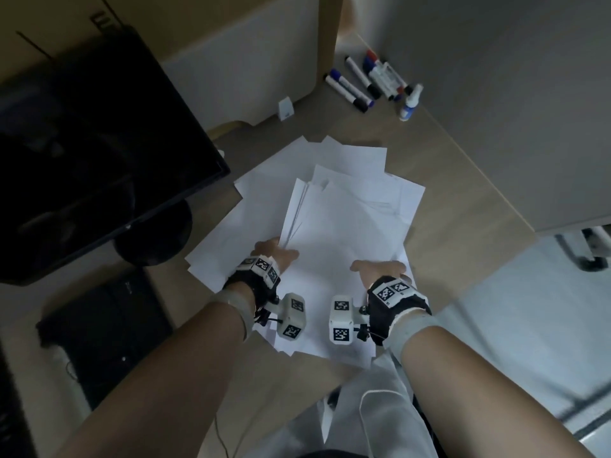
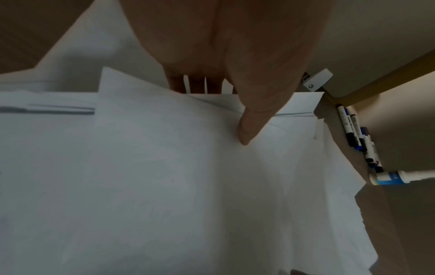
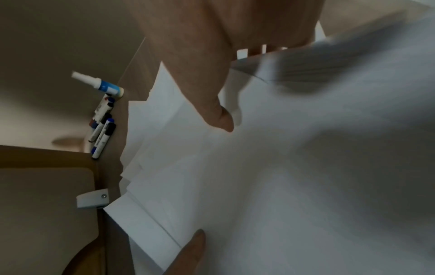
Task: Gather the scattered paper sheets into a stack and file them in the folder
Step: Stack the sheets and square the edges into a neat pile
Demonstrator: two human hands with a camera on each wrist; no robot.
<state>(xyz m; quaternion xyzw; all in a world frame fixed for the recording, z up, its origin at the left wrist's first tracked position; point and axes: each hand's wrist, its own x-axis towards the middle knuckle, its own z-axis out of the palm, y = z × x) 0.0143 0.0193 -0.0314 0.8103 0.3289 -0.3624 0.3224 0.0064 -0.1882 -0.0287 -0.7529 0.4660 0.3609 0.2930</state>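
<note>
Loose white paper sheets [image 1: 347, 206] lie fanned on the wooden tabletop [image 1: 463, 226], mid-view, w/ a partly squared bundle on top. Left hand [image 1: 276, 254] pinches the bundle's near-left edge, thumb on top & fingers [image 2: 175, 83] under; right hand [image 1: 380, 269] grips the near-right edge the same way. Markers [image 1: 355, 84] & a small spray bottle [image 1: 410, 102] sit at the far side.

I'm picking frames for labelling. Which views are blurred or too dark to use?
Head view: dim but usable, paper sheets and markers fairly sharp, straight edges bowed. Left wrist view: sheets soft, thumb clear. Right wrist view: worst, motion smear and grey shadow across the sheets at upper right.
</note>
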